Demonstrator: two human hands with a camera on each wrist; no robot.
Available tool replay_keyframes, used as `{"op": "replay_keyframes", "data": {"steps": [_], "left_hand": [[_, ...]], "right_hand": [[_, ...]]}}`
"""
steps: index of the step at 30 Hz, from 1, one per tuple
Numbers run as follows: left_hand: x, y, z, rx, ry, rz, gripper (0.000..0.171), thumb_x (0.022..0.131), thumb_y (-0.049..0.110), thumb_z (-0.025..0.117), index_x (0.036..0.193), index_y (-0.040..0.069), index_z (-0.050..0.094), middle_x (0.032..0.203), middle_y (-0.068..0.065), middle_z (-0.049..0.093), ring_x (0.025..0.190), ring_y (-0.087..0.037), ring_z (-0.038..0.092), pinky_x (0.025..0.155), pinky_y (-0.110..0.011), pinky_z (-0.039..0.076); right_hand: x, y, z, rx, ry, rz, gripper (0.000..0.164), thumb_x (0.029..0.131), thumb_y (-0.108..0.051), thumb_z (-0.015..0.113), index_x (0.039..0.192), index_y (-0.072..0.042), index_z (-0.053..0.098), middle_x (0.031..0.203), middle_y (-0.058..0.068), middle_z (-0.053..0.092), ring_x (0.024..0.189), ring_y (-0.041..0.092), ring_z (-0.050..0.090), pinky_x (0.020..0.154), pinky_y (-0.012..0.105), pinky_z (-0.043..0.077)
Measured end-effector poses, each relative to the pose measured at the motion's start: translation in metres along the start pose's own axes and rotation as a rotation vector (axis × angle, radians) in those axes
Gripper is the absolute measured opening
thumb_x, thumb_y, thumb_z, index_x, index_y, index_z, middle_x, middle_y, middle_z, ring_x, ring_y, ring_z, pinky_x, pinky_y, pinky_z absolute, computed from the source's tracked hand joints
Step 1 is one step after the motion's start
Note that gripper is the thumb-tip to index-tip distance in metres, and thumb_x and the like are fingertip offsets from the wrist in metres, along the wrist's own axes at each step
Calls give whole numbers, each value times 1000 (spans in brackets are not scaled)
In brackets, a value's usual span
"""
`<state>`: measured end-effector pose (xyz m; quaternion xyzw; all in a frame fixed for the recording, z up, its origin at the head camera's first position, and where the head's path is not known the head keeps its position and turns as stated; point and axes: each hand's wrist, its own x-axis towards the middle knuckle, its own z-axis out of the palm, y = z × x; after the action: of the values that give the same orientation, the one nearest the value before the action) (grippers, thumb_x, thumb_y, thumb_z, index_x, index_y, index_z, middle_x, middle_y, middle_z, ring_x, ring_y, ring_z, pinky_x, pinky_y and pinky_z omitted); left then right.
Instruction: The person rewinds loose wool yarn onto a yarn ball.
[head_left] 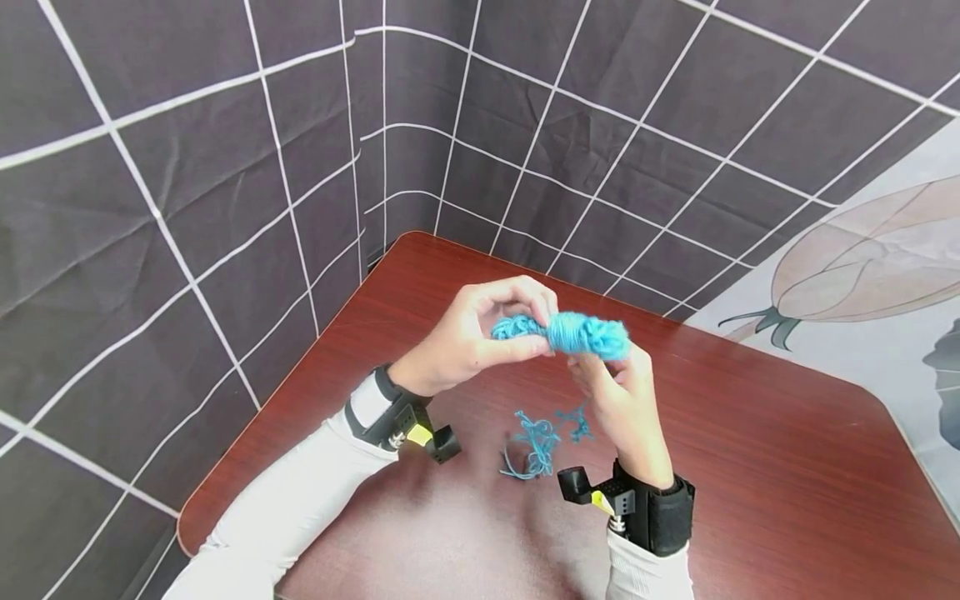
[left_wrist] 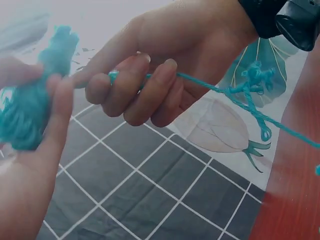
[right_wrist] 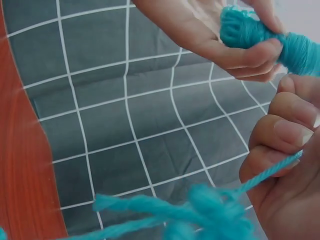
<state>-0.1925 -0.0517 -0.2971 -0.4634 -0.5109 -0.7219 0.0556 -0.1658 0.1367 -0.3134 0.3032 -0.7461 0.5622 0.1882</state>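
A bundle of turquoise yarn [head_left: 581, 333], wound tightly round its middle with loopy ends, is held up over the table. My left hand [head_left: 467, 340] pinches it near the middle between thumb and fingers. Close beneath its other end is my right hand [head_left: 626, 404], with fingers curled round a yarn strand [left_wrist: 205, 84]. In the right wrist view, that strand leaves the curled fingers [right_wrist: 280, 132] and runs down to a knotted tangle [right_wrist: 215, 215]. Loose yarn [head_left: 536, 446] also lies in loops on the table below the hands.
The reddish-brown wooden table [head_left: 750, 433] has rounded corners. Dark cloth with a white grid [head_left: 300, 167] hangs along its left and far sides. A pale sheet with a plant drawing [head_left: 862, 275] covers the wall at right. Each wrist wears a strapped camera.
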Motion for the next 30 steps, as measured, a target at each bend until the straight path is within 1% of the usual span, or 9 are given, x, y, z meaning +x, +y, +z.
{"op": "replay_keyframes", "data": {"steps": [3, 6, 8, 11, 14, 19, 23, 27, 30], "left_hand": [[1, 7, 3, 120, 101, 23, 17, 73, -20, 61, 87, -14, 54, 93, -20, 54, 87, -27, 53, 79, -29, 52], [2, 9, 5, 344, 176, 83, 16, 72, -15, 64, 87, -11, 58, 92, -21, 57, 90, -23, 54, 79, -32, 51], [2, 10, 7, 498, 204, 121, 15, 72, -12, 67, 86, -8, 61, 92, -19, 58, 91, -22, 54, 77, -34, 51], [1, 12, 9, 673, 198, 143, 14, 71, -8, 68, 84, -4, 65, 92, -17, 59, 90, -19, 54, 74, -32, 51], [0, 13, 9, 733, 133, 116, 15, 70, -8, 65, 84, -2, 67, 91, -14, 58, 84, -17, 53, 68, -25, 48], [-1, 14, 7, 685, -12, 53, 18, 69, -7, 63, 83, 0, 68, 87, -11, 61, 79, -13, 53, 65, -20, 43], [-1, 15, 2, 577, -123, -20, 16, 70, -5, 62, 85, 0, 67, 85, -9, 64, 81, -11, 55, 71, -22, 46], [-2, 13, -4, 386, -211, -118, 16, 73, -5, 61, 88, -1, 64, 85, -10, 64, 75, -12, 53, 65, -24, 47], [-3, 6, -9, 206, -213, -174, 16, 76, -7, 62, 92, -3, 62, 87, -10, 62, 74, -17, 53, 63, -25, 49]], "right_hand": [[0, 0, 1, -26, -25, 24, 17, 90, 5, 49, 74, 3, 54, 49, 0, 31, 43, 9, 29, 42, 27, 26], [1, -2, 2, -61, -43, 45, 17, 91, 2, 51, 74, 0, 55, 50, -1, 33, 43, 9, 29, 42, 27, 27], [1, -2, 2, -63, -55, 46, 17, 91, 1, 51, 74, -2, 55, 50, -2, 32, 43, 9, 29, 42, 28, 27], [1, -3, 2, -70, -60, 54, 18, 91, -1, 52, 74, -5, 55, 51, -3, 32, 43, 9, 29, 42, 28, 26], [0, -3, 2, -91, -52, 60, 18, 91, -2, 53, 73, -6, 56, 52, -3, 34, 44, 9, 30, 41, 27, 27], [-2, -1, 0, -102, -23, 58, 17, 90, -2, 54, 74, -2, 57, 54, -3, 38, 46, 10, 32, 43, 27, 28], [-2, 0, 0, -88, -7, 50, 15, 89, 0, 54, 74, 2, 57, 56, -1, 42, 48, 11, 37, 44, 26, 31], [-1, 1, 0, -92, 5, 52, 16, 89, 0, 55, 74, 3, 57, 57, -1, 45, 47, 12, 40, 42, 25, 33], [0, 2, 0, -80, 8, 43, 15, 89, 1, 55, 75, 3, 58, 56, -3, 46, 46, 11, 41, 41, 24, 33]]}}
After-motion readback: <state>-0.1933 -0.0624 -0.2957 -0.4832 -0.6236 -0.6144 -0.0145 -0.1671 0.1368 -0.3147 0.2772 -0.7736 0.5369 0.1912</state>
